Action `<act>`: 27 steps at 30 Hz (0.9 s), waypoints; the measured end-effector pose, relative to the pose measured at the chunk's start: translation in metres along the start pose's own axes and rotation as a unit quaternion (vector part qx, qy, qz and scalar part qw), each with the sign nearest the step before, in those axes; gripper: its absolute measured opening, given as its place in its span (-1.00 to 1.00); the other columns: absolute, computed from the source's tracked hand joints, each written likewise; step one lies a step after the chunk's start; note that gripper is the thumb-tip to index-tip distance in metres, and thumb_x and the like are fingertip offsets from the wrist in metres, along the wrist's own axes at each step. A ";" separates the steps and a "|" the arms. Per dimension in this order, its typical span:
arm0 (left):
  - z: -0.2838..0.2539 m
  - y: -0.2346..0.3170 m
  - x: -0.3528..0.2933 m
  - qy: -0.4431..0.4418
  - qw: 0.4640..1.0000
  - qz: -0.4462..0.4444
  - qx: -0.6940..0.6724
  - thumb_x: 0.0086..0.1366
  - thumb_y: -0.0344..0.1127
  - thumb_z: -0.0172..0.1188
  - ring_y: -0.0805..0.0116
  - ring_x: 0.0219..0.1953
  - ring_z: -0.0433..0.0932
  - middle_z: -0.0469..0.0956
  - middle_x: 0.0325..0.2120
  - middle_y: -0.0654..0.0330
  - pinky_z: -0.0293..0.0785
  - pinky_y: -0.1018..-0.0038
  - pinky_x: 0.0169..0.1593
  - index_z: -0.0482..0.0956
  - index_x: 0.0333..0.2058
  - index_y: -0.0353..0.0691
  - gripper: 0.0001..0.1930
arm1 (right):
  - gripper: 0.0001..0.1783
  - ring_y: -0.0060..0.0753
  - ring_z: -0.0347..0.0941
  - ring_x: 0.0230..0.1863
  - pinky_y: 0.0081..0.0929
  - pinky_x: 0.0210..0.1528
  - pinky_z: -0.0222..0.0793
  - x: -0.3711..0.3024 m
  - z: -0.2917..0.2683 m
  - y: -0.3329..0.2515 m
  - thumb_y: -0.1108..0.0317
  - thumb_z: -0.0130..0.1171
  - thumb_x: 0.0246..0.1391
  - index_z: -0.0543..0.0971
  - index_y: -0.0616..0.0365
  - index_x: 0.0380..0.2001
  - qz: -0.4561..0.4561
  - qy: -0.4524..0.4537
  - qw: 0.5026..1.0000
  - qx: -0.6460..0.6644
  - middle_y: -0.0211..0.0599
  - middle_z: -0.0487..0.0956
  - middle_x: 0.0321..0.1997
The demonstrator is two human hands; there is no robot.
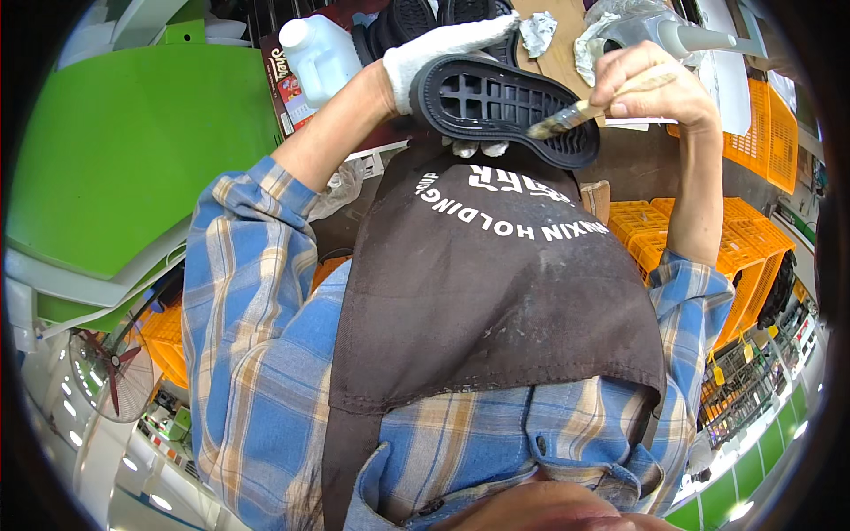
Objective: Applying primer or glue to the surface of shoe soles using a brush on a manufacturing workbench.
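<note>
My left hand (434, 55), in a white knit glove, holds a black shoe sole (496, 99) in front of my apron. Gloved fingertips show below the sole's near edge; the rest of the grip is hidden behind it. The sole is tilted so its inner side shows, with a raised rim and a grid of hollows. My bare right hand (660, 84) is closed round the pale handle of a brush (567, 119). The bristles touch the sole's inner face near its right end. More black soles (403, 22) lie on the bench beyond my left hand.
A white plastic jug (320, 60) stands left of the soles. Crumpled white material (537, 34) and a bottle with a long spout (651, 37) are on the bench. Orange crates (708, 252) stand at the right, a large green surface (142, 159) at the left, a fan (115, 363) lower left.
</note>
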State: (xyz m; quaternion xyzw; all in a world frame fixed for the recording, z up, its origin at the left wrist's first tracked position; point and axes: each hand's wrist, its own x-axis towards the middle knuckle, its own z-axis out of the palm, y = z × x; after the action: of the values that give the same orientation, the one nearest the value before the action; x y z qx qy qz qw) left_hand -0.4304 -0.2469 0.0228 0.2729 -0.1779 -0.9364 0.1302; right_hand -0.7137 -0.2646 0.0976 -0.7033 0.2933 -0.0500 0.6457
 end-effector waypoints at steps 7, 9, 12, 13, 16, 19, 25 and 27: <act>0.025 0.006 -0.002 -0.009 0.956 0.263 0.131 0.34 -0.06 -0.07 0.31 -0.07 0.49 0.46 -0.08 0.06 0.43 0.41 0.01 0.29 0.09 -0.25 -0.53 | -0.64 -0.64 0.35 -0.51 -0.74 -0.51 0.21 -0.055 -0.006 -0.003 0.31 0.16 -0.05 0.53 0.38 -0.22 -0.104 0.281 0.950 0.087 -0.25 0.53 -0.44; 0.027 0.006 0.008 0.011 0.902 0.395 0.173 0.28 -0.27 0.08 0.41 0.00 0.42 0.41 -0.03 0.21 0.33 0.45 0.10 0.26 0.11 -0.23 -0.55 | -0.66 -0.61 0.41 -0.53 -0.75 -0.51 0.30 -0.048 0.018 -0.010 0.35 0.11 0.01 0.49 0.37 -0.18 -0.153 0.376 0.906 0.122 -0.17 0.56 -0.41; 0.051 0.004 0.001 0.043 0.842 0.523 0.126 0.05 -0.55 0.29 0.37 0.05 0.40 0.38 -0.01 0.18 0.37 0.42 0.11 0.06 0.19 -0.18 -0.23 | -0.75 -0.52 0.48 -0.56 -0.69 -0.51 0.41 -0.020 0.053 -0.018 0.41 0.04 0.09 0.47 0.39 -0.21 -0.260 0.467 0.834 0.138 -0.07 0.58 -0.40; 0.055 0.006 0.002 0.075 0.837 0.525 0.131 -0.02 -0.61 0.33 0.35 0.07 0.39 0.38 0.00 0.18 0.38 0.39 0.13 -0.02 0.21 -0.16 -0.12 | -0.74 -0.49 0.49 -0.59 -0.65 -0.53 0.43 -0.014 0.067 -0.028 0.38 0.04 0.13 0.47 0.42 -0.23 -0.285 0.507 0.806 0.110 -0.04 0.57 -0.44; 0.056 -0.008 0.008 0.118 0.837 0.481 0.233 0.21 -0.52 0.13 0.42 -0.04 0.48 0.46 -0.04 0.14 0.40 0.52 0.06 0.34 0.09 -0.25 -0.55 | -0.73 -0.46 0.53 -0.54 -0.63 -0.49 0.48 0.000 0.096 -0.038 0.38 0.15 0.09 0.47 0.41 -0.24 -0.326 0.579 0.743 0.079 -0.03 0.58 -0.45; 0.067 -0.010 0.012 0.162 0.799 0.474 0.332 0.22 -0.32 0.18 0.41 -0.06 0.46 0.49 -0.08 0.22 0.37 0.48 0.04 0.43 0.00 -0.20 -0.64 | -0.77 -0.48 0.55 -0.51 -0.63 -0.47 0.46 0.019 0.105 -0.031 0.43 0.30 -0.06 0.54 0.36 -0.35 -0.264 0.639 0.711 -0.126 -0.16 0.60 -0.47; -0.007 -0.067 0.063 0.135 0.788 0.430 0.418 0.28 -0.23 0.08 0.33 -0.12 0.35 0.34 -0.23 0.21 0.31 0.38 -0.03 0.28 -0.04 -0.13 -0.68 | -0.81 -0.37 0.55 -0.54 -0.58 -0.51 0.45 0.048 0.116 -0.051 0.46 0.34 -0.14 0.57 0.33 -0.44 -0.307 0.582 0.725 -0.203 -0.16 0.60 -0.50; -0.013 -0.071 0.076 0.228 0.490 0.561 0.627 0.28 -0.22 0.08 0.40 -0.21 0.36 0.34 -0.33 0.25 0.33 0.45 -0.10 0.34 -0.21 -0.11 -0.81 | -0.82 -0.37 0.55 -0.53 -0.59 -0.50 0.45 0.053 0.123 -0.057 0.45 0.33 -0.13 0.57 0.31 -0.43 -0.303 0.572 0.737 -0.195 -0.19 0.60 -0.49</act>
State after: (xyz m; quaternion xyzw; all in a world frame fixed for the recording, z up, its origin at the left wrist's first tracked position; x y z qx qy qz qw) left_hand -0.4961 -0.2119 -0.0514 0.3292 -0.7977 -0.2124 0.4585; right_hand -0.5951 -0.1822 0.1147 -0.7045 0.3822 -0.5774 0.1557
